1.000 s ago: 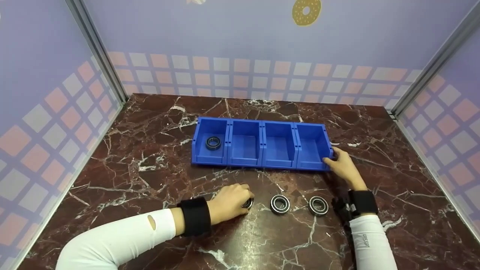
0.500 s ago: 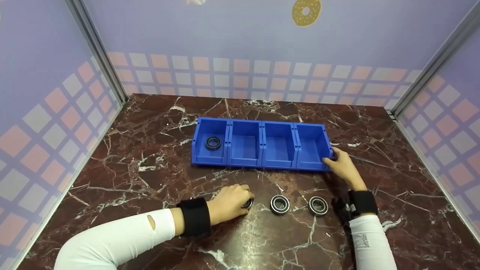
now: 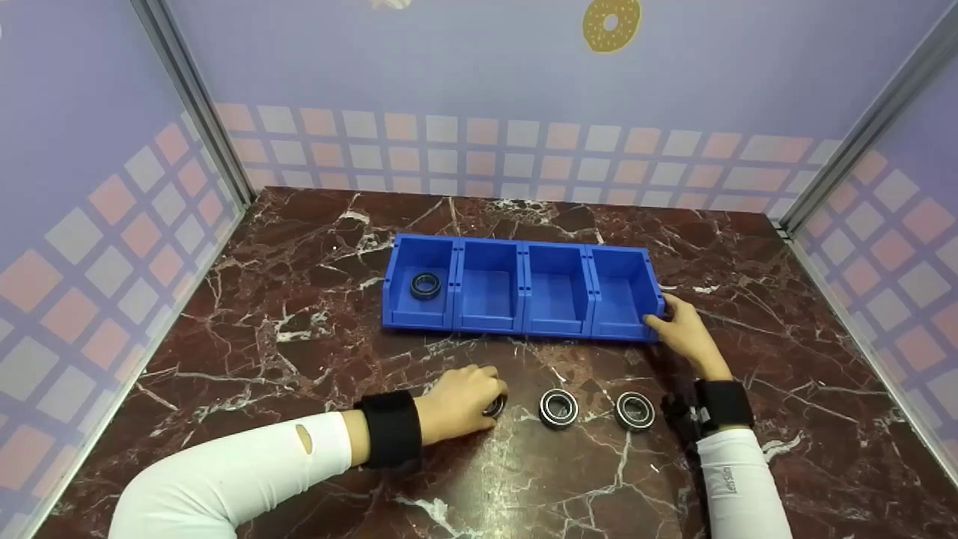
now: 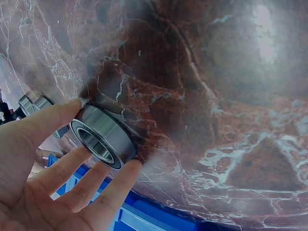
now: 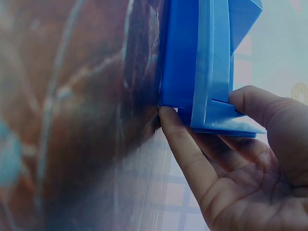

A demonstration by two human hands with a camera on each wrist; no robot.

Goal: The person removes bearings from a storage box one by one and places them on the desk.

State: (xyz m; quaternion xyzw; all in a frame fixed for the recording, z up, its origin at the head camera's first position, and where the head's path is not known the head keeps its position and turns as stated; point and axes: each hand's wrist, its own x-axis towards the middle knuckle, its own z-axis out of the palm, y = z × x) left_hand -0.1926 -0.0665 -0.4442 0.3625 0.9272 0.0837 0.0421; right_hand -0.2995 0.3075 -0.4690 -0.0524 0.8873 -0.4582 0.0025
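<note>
My left hand [image 3: 460, 404] holds a ball bearing [image 4: 109, 126] just above or on the table, thumb on one side and fingers on the other. In the left wrist view the steel ring stands on edge, tilted; whether it touches the table I cannot tell. At the right end of a blue four-bay parts bin [image 3: 486, 324], my right hand [image 3: 688, 333] grips the end wall. Its thumb lies over the front corner, with the other fingers outside and below, as the right wrist view shows. One bearing [image 3: 416, 290] lies flat in the leftmost bay.
Two more bearings lie flat on the table before the bin: one [image 3: 545, 409] right of my left hand, another [image 3: 621, 412] farther right. The marbled dark red table [image 3: 314, 254] is bounded by patterned panels [image 3: 479, 67] at the back and both sides.
</note>
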